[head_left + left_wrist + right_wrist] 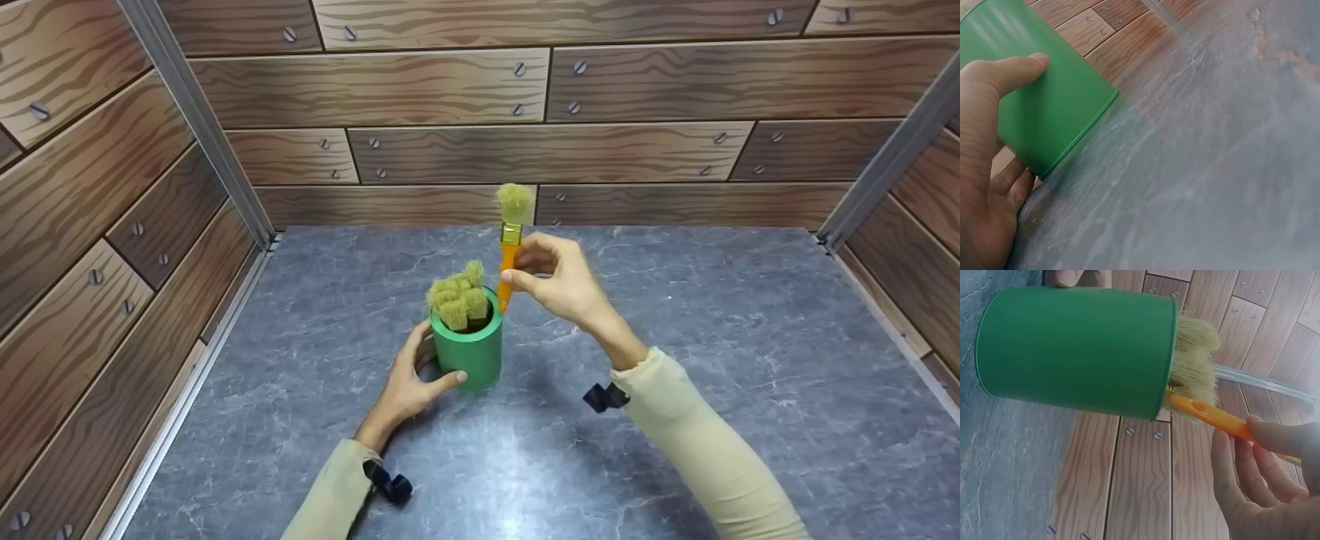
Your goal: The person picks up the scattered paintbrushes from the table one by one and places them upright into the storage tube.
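Observation:
A green cylindrical cup [469, 358] stands upright on the table, with several paintbrushes [457, 295] in it, pale bristles up. My left hand [409, 386] holds the cup from its left side, thumb across the front; the left wrist view shows the thumb [1022, 72] on the green wall. Between thumb and fingers my right hand [559, 277] pinches a paintbrush [508, 262] by its orange handle, bristles up, just right of the cup's rim. In the right wrist view the tip of that orange handle [1219, 417] appears close to the rim. The other brushes' handles are hidden inside the cup.
The grey marbled tabletop [712, 337] spreads around the cup. Wood-patterned panels [450, 90] with printed screws enclose the back and sides, with metal posts [202, 120] at the corners. Black wrist mounts [388, 482] sit on both sleeves.

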Tool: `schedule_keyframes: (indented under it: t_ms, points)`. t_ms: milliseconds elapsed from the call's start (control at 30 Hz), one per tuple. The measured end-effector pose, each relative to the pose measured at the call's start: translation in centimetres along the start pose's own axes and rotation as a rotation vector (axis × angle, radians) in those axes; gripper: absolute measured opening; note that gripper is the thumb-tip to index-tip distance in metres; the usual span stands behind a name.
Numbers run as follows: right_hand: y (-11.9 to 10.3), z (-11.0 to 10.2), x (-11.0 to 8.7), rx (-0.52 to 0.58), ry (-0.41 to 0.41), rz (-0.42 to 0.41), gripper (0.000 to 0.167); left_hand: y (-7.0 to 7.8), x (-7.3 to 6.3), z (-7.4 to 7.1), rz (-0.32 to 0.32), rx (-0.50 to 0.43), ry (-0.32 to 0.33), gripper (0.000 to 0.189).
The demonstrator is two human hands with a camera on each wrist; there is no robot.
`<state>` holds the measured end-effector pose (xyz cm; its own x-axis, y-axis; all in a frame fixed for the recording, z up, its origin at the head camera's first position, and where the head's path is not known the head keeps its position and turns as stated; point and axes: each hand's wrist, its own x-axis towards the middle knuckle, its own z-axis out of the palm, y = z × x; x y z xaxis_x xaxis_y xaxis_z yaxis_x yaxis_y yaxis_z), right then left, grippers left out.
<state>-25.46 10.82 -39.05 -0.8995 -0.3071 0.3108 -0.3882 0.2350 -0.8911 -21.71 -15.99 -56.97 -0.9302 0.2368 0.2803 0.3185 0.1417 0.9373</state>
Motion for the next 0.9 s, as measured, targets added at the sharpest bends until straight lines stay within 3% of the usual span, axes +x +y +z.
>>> schedule_keyframes:
  t_ms: [500, 667, 900]
  points:
    - [0.7, 1.6, 0.2, -0.107, 0.053, -0.066, 0.021, 0.0, 0.1, 0.1, -0.021, 0.02, 0.0, 0.096]
    - [0.8, 1.8, 0.2, -0.078, 0.039, -0.089, 0.021, 0.1, 0.1, 0.1, -0.012, 0.023, 0.005, 0.095]
    - [0.9, 1.8, 0.0, -0.041, 0.02, -0.082, 0.034, 0.0, 0.0, 0.0, 0.008, 0.011, 0.009, 0.093]
